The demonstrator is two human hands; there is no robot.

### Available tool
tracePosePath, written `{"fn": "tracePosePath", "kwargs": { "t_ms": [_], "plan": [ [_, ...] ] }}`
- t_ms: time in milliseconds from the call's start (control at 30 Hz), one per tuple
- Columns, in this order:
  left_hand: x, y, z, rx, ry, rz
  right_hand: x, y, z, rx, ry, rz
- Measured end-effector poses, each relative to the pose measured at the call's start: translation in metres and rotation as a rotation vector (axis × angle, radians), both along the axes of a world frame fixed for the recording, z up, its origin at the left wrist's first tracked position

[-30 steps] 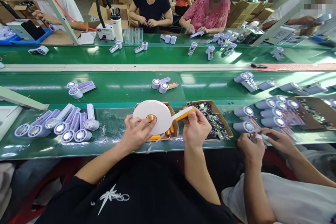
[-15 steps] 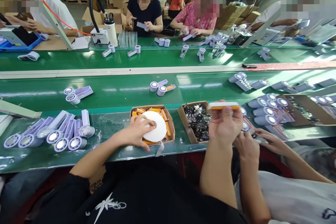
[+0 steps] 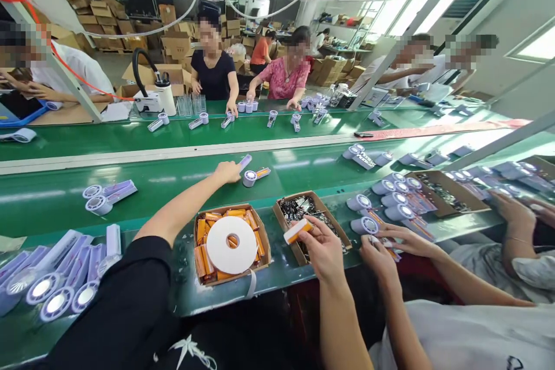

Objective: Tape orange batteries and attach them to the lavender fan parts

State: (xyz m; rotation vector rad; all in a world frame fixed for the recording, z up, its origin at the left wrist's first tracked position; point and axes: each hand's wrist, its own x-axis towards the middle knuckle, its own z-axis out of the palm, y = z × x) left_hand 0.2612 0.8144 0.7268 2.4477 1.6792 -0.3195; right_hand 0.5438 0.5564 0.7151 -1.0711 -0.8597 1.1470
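My left hand [image 3: 228, 172] reaches out over the green belt, closed round the round head of a lilac handheld fan body [image 3: 245, 162]; only its handle shows past my fingers. Beside it lies another fan body [image 3: 250, 178] with an orange strip in its handle. In my right hand [image 3: 324, 245] is an orange battery [image 3: 298, 231] with a white face, pinched between thumb and fingers. A white roll of tape [image 3: 214, 248] rests on a carton of orange batteries [image 3: 202, 269]. Behind my right hand stands a carton of small circuit boards [image 3: 299, 206].
Several fan bodies [image 3: 56, 300] lie at the left of the bench, more [image 3: 396, 199] at the right. A co-worker's hands [image 3: 381, 251] work close to my right arm. Across the belt, a person [image 3: 212, 72] touches fan parts. A slanted post [image 3: 498, 141] stands at right.
My left hand has moved from the tape roll out to the fan body on the belt. My right hand has lowered with the battery, tilting it. The view has risen.
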Motion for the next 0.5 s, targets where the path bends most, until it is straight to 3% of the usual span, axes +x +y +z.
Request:
{"fn": "tracePosePath", "kwargs": {
  "t_ms": [100, 200, 367, 500],
  "plan": [
    [-0.042, -0.014, -0.003, -0.052, 0.059, -0.065, 0.017, 0.002, -0.002, 0.006, -0.004, -0.016],
    [-0.079, -0.035, -0.012, -0.092, 0.082, -0.107, 0.009, 0.023, 0.002, 0.033, -0.045, 0.051],
    [-0.1, -0.038, -0.021, -0.159, -0.008, -0.13, -0.062, 0.1, 0.011, 0.185, -0.215, 0.263],
    [-0.105, -0.026, -0.02, -0.156, -0.112, -0.087, -0.129, 0.16, 0.008, 0.215, -0.855, 0.442]
  ]
}}
